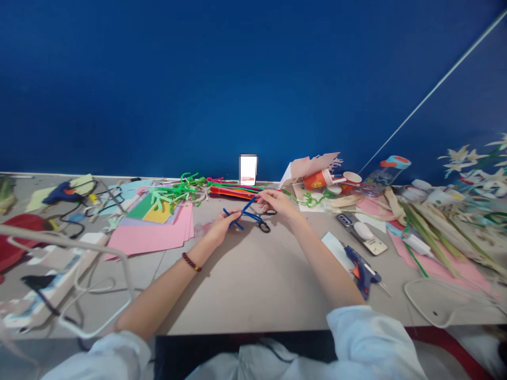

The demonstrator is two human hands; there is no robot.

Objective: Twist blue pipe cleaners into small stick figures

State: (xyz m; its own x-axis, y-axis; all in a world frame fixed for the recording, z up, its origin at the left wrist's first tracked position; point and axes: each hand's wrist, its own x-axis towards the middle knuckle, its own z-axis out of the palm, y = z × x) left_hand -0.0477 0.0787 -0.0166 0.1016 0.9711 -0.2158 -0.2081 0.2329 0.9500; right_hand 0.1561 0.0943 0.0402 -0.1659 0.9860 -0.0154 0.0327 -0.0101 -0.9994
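Note:
My left hand [225,226] and my right hand [276,203] meet over the middle of the grey table top [253,279]. Between them is a bent blue pipe cleaner [244,214], with its branching arms pinched in both hands' fingers. Just under my right hand lie black-handled scissors [263,222], which neither hand seems to grip. A dark beaded bracelet [191,262] circles my left wrist. White sleeves cover both forearms near the bottom of the view.
Stacked pink and coloured card [149,237] lies to the left, with green pipe-cleaner shapes [170,194] behind it. Along the wall are bundled pipe cleaners [232,192] and paper cups [317,179]. A blue glue gun [359,270] lies right, beside paper lilies [435,227].

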